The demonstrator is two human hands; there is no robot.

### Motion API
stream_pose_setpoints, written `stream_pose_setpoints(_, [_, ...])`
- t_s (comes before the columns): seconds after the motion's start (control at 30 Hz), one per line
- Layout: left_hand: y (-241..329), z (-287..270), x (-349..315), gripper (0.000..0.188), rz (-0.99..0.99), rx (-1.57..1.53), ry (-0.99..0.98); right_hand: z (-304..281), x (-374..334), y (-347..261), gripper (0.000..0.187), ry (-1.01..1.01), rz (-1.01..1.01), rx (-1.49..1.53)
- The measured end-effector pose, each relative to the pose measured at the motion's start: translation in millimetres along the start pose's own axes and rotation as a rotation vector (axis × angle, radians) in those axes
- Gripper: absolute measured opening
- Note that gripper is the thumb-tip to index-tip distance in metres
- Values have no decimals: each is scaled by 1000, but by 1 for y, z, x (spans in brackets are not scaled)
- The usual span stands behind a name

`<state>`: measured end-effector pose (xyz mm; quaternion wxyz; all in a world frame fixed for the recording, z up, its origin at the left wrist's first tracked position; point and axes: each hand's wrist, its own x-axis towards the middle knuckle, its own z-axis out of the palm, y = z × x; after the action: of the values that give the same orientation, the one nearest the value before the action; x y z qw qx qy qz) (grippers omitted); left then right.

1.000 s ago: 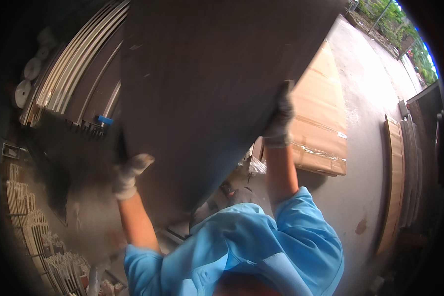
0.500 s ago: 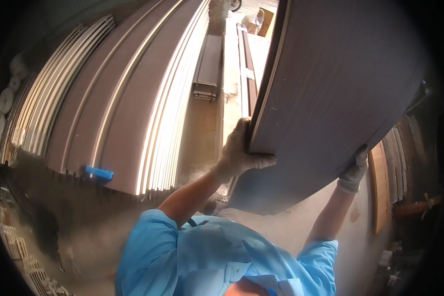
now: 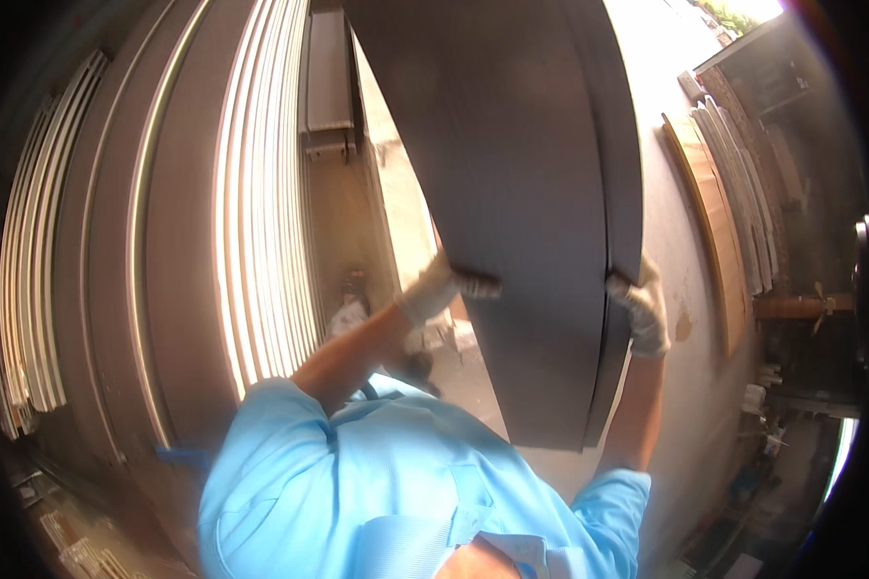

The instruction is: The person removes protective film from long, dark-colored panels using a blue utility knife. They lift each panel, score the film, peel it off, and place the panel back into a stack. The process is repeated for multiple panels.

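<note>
Panel [image 3: 521, 193], long and dark, is held right of the pale-edged stack [image 3: 261, 193] — left hand [image 3: 439, 289] and right hand [image 3: 648, 309] clasp its opposite edges, thumbs on the near face, likely for balance — how far the hidden fingers curl, I cannot tell.

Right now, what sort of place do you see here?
Probably a workshop or storage area: a stack of dark, pale-edged panels at left, brown and pale boards at right, and at least one large dark panel being held.
</note>
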<state>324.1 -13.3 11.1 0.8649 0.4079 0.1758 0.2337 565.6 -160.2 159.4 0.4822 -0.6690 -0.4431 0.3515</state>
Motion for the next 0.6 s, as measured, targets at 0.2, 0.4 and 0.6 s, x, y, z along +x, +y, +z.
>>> stream_pose_setpoints(0.2, [16, -108, 31, 72, -52, 26, 83, 78, 109, 61, 83, -88, 239, 104])
stream_pose_setpoints(0.4, [66, -144, 35, 59, -67, -146, 262, 131, 169, 55, 74, -119, 319, 140])
stream_pose_setpoints(0.6, [75, -180, 51, 51, -72, -412, 368, 146, 151, 63, 65, -76, 478, 51])
